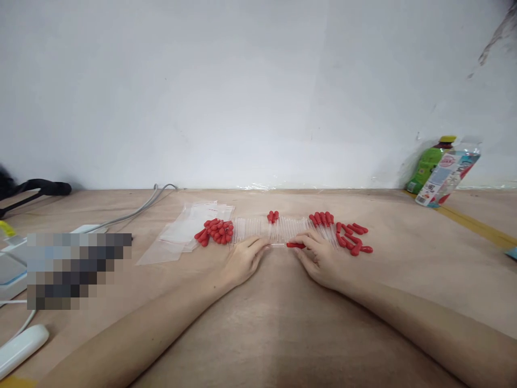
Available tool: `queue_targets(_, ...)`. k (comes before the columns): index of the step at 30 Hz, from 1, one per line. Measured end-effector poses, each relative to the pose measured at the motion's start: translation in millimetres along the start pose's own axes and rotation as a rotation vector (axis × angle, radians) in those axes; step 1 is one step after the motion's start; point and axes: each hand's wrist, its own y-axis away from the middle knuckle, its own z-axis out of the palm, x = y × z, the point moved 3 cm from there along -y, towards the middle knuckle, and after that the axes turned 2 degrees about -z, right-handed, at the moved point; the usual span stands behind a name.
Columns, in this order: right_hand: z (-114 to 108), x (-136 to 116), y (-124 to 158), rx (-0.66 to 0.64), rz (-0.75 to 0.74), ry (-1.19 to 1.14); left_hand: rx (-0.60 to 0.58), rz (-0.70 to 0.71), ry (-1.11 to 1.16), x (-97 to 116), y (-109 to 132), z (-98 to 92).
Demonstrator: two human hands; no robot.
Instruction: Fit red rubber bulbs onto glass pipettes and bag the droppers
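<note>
A row of clear glass dropper tubes (258, 228) lies across the brown table (258, 323). Red rubber bulbs are piled at its left end (215, 231), and fitted droppers with red bulbs (352, 237) lie at its right end. My left hand (243, 261) pinches the clear end of one tube (278, 246). My right hand (319, 256) pinches the red bulb (295, 245) at that tube's other end. Both hands rest on the table, facing each other.
Clear plastic bags (183, 234) lie left of the red bulbs. Grey cables (137, 210) and white devices (20, 347) sit at far left beside a blurred patch. Two bottles (442, 170) lean against the white wall at back right. Yellow tape (476, 226) crosses the right side.
</note>
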Motion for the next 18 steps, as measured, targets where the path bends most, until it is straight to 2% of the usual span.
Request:
queue_targets(11, 3.6, 0.0, 1.7, -0.016, 0.029, -0.109, -0.013, 0.058, 0.035, 0.4, 2.9, 1.2)
queue_targets(18, 6.4, 0.5, 0.9, -0.02, 0.06, -0.114, -0.015, 0.143, 0.046, 1.8, 3.6, 0.0)
